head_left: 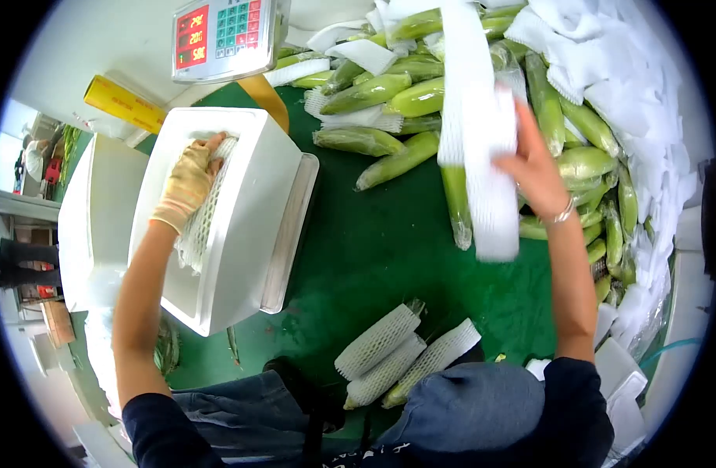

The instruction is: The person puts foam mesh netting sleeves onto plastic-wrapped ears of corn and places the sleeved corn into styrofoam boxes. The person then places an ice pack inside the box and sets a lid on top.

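My left hand (188,183), in a fingertip-less work glove, reaches into the white foam box (253,171). Its fingers curl over a corn cob in a white foam net sleeve (217,187) lying inside. On the other side, my right hand (536,160) is bare and pinches flat white foam net sleeves (487,140), slightly blurred, hanging above the corn pile. Beneath them a plastic-wrapped corn cob (455,204) shows in part. In front of my knees lie three corn cobs in net sleeves (380,342).
A digital scale display (225,35) stands behind the box, which rests on the scale's platform (292,234). Plastic-wrapped corn (366,93) is heaped at the back and right. Loose white sleeves (631,93) pile up at right. A second foam box (101,210) is at left, with yellow tape (124,103) nearby.
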A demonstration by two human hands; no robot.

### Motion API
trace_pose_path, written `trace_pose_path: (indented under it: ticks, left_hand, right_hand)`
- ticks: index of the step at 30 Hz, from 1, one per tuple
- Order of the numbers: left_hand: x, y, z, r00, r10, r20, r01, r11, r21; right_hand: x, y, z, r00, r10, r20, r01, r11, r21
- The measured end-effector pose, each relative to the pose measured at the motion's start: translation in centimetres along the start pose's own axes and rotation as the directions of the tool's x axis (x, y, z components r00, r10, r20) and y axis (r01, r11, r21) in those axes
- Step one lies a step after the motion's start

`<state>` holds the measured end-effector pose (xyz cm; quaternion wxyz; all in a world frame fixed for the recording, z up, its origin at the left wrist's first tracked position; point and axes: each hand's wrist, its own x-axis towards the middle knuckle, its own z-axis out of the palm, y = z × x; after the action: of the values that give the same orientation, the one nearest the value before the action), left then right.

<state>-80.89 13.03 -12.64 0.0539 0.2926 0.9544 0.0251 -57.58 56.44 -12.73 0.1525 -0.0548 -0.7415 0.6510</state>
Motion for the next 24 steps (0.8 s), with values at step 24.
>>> trace_pose_path:
  ticks: [24]
  left_hand:
    - [-6.5,32.3,18.1,0.941,0.319,0.115,0.182,-0.191,-0.965]
  right_hand:
    - [-16.1,10.7,5.4,0.87,0.474,0.139,-0.388,0.481,0.786]
